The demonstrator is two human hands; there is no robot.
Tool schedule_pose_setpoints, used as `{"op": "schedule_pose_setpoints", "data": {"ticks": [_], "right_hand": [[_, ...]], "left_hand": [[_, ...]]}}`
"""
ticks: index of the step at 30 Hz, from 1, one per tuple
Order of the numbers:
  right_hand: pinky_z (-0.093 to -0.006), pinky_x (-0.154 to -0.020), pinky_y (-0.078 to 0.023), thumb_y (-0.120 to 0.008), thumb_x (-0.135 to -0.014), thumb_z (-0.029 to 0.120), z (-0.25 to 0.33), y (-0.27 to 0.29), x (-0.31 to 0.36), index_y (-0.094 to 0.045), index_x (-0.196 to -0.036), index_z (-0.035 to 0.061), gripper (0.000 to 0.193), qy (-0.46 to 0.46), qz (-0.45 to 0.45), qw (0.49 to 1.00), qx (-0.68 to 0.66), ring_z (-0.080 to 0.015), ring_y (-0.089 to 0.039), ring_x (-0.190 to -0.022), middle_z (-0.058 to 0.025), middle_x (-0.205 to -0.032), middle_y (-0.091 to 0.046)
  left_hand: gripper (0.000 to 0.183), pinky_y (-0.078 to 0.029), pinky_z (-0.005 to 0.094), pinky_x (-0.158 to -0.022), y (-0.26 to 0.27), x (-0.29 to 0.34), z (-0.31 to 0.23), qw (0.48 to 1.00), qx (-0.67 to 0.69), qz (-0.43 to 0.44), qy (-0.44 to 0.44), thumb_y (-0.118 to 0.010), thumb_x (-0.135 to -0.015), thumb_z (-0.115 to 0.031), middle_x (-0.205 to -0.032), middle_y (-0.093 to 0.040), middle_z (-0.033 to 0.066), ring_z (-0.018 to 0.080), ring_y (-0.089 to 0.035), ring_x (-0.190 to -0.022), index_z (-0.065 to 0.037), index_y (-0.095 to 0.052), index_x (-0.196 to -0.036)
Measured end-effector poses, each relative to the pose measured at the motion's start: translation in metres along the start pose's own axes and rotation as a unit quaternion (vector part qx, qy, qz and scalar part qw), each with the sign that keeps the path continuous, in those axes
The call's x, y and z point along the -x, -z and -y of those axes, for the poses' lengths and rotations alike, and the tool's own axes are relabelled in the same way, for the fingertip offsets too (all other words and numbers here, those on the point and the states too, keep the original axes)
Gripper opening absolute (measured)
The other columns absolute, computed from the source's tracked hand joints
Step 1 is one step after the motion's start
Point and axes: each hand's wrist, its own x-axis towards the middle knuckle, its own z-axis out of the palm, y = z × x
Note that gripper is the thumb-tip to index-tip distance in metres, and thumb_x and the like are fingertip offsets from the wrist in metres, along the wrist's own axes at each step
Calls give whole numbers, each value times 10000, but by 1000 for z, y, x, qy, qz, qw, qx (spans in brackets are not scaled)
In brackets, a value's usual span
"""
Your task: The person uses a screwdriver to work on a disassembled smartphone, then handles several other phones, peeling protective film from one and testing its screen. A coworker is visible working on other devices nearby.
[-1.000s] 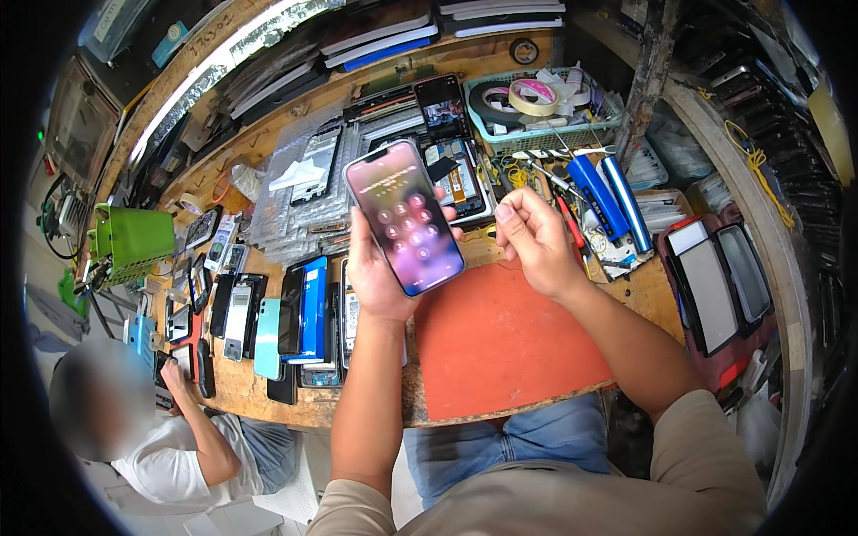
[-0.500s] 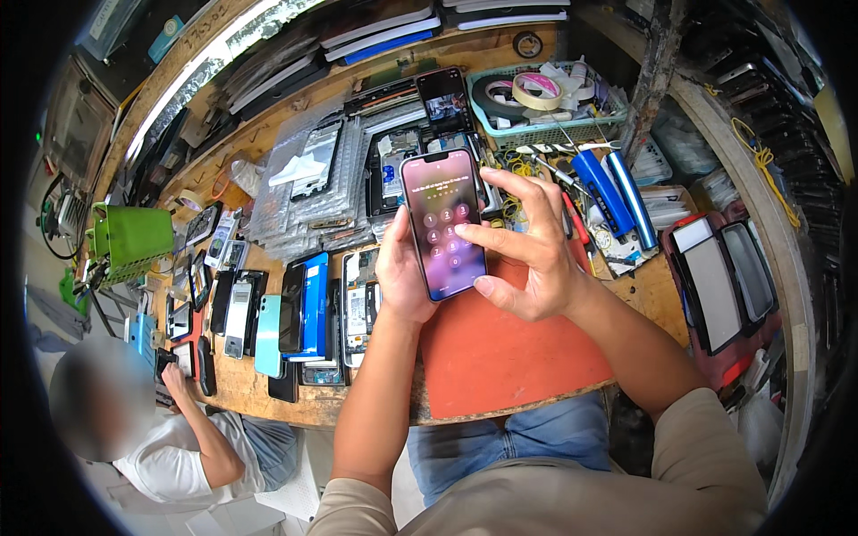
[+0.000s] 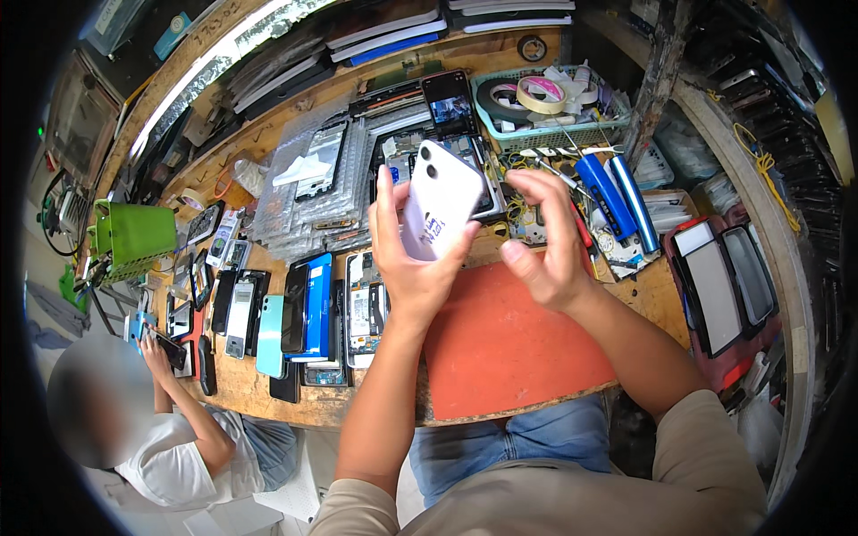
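A pale lilac smartphone (image 3: 444, 189) shows its back, with two camera lenses and blue handwriting on it. My left hand (image 3: 413, 241) grips it by its lower part and edges, above the bench. Its screen is turned away from view. To the right of the phone, apart from it, my right hand (image 3: 556, 250) is open with thumb and fingers spread and nothing in it. An orange-red mat (image 3: 514, 344) lies on the bench below both hands.
Several phones, one a mint-green phone (image 3: 271, 335), line the bench at left. Bubble wrap (image 3: 277, 210) is piled behind. A teal basket (image 3: 563, 136) holds tape rolls. Blue cylinders (image 3: 608, 198) and tools lie right. A green basket (image 3: 134, 234) and a seated person (image 3: 174, 451) are at far left.
The phone has been turned over, from its lit keypad screen to its back. My right hand has come off the screen and opened. The person at left now holds a dark phone.
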Motion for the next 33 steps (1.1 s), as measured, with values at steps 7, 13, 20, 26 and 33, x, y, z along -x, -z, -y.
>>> {"op": "schedule_pose_setpoints", "data": {"ticks": [7, 13, 20, 26, 33], "right_hand": [[-384, -1044, -395, -493, -1017, 382, -13, 1, -2, -471, -1421, -44, 588, -145, -70, 977, -142, -233, -521, -1189, -186, -1349, -572], [-349, -1070, -376, -487, -1048, 331, -16, -3, 4, -496, -1398, -50, 517, -182, -44, 962, -199, -210, -514, -1196, -175, -1325, -572], [-329, -1003, -401, -447, -1040, 433, -13, -4, 1, -536, -1378, -3, 559, -193, -24, 967, -167, -165, -510, -1134, -96, -1293, -591], [-329, -1027, -405, -482, -1032, 404, -13, -4, 4, -555, -1357, -11, 532, -209, 12, 962, -175, -180, -525, -1129, -113, -1297, -593], [-335, -878, -454, -664, -954, 327, -11, -7, 3, -622, -1268, -11, 463, -99, 52, 989, -101, -199, -569, -1007, -108, -1141, -609]], "left_hand": [[1228, -416, 499, -1020, 4, -5, 3, 971, -122, -24, -204, -995, -648, -333, -1328, -611, 199, 346, -585, -1160, 43, -296, -1585], [1249, -438, 456, -1013, 0, -1, 7, 981, -80, -16, -177, -993, -640, -309, -1300, -618, 195, 334, -586, -1106, 49, -267, -1591], [1250, -452, 437, -997, 2, -3, -2, 995, -38, -15, -92, -977, -662, -267, -1308, -593, 179, 289, -571, -1139, 43, -225, -1611], [814, -487, 355, -1015, 9, -10, 0, 907, 364, 10, 212, -776, -951, -287, -1302, -614, 128, 208, -615, -1162, -10, -350, -1586], [591, -561, 519, -1033, 20, -16, 8, 700, 621, 40, 350, -367, -1125, -515, -1301, -675, 147, 346, -665, -1214, -57, -525, -1464]]}}
